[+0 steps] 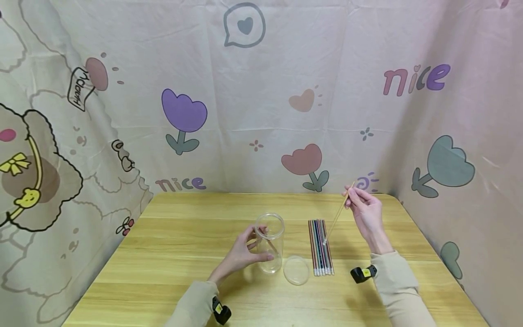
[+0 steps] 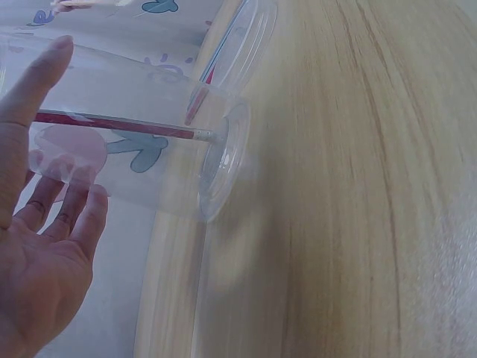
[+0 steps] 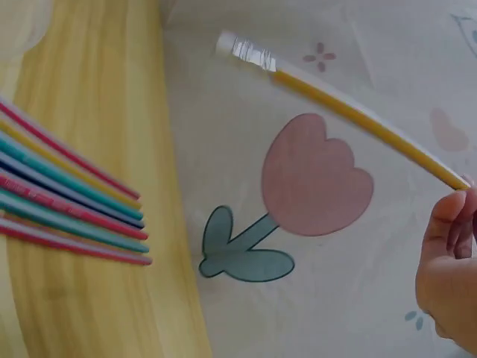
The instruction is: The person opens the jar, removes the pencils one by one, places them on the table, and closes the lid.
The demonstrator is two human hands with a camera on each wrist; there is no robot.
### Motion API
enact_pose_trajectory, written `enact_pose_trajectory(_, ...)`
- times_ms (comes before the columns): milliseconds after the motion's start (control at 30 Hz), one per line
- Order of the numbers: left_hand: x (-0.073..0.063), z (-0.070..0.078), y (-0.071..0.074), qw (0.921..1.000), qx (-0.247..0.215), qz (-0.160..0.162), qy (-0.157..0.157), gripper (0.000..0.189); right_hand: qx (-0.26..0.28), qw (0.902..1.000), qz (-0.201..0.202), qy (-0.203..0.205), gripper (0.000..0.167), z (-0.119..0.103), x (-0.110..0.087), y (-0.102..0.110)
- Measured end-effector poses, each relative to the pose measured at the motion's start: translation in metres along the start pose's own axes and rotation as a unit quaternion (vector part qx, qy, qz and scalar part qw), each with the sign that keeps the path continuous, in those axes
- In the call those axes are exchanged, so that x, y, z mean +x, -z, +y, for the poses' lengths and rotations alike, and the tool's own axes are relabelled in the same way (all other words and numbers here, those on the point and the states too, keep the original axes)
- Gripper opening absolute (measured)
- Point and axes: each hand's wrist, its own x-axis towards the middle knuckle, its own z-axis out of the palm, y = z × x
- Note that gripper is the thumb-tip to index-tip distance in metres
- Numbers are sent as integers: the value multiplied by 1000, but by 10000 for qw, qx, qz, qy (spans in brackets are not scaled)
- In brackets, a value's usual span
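Observation:
My left hand (image 1: 244,253) grips a clear cylindrical jar (image 1: 276,243), thumb on the near side and fingers round the far side. The jar stands open-topped on the table. Inside it leans a dark red pencil (image 2: 119,123), its eraser end at the jar's base. My right hand (image 1: 367,215) pinches a yellow pencil (image 3: 365,127) near one end, holding it aslant in the air. Its white eraser end points down toward a row of colored pencils (image 1: 320,247) lying side by side on the table, right of the jar.
A round clear lid (image 1: 296,270) lies flat between the jar and the pencil row. The wooden table (image 1: 184,272) backs onto a printed cloth (image 1: 245,113), which also hangs at both sides.

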Motion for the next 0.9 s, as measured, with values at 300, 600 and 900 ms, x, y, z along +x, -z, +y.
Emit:
enact_pose_trajectory(300, -1, 0, 0, 10000, 12, -29, -9, 76, -1217, 9925, 58, 94, 17, 19, 4, 13)
enact_pose_trajectory(600, 0, 0, 0, 10000, 48, -13, -54, 75, -2323, 9724, 168, -121, 31, 55, 25, 59)
enact_pose_trajectory(900, 0, 0, 0, 10000, 12, 4, 1, 76, -2539, 9670, -9, -199, 19, 60, 18, 61)
